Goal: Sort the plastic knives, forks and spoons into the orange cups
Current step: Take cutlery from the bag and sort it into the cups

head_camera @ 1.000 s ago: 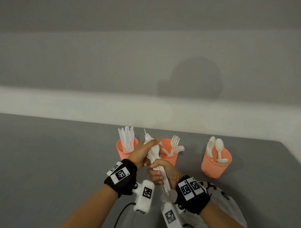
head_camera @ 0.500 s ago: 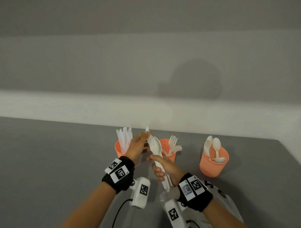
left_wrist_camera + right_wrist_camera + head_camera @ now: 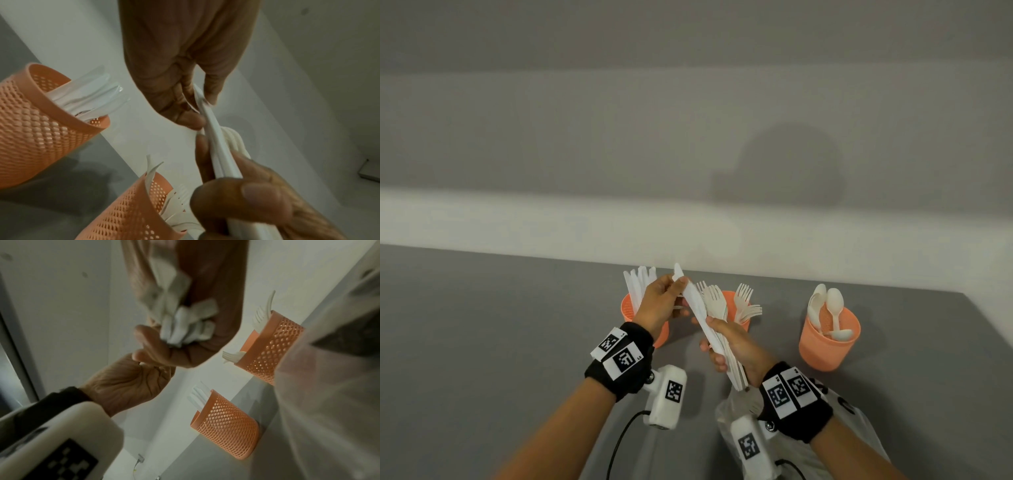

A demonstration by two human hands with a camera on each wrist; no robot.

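Three orange cups stand on the grey worktop while both hands work a bundle of cutlery.

Head view: the right hand grips the bundle above the middle fork cup; the left hand pinches a knife at its top, beside the knife cup; the spoon cup stands apart to the right.
Left wrist view: thumb and fingers curl round the knife blade.
Right wrist view: handle ends sit in the closed palm.
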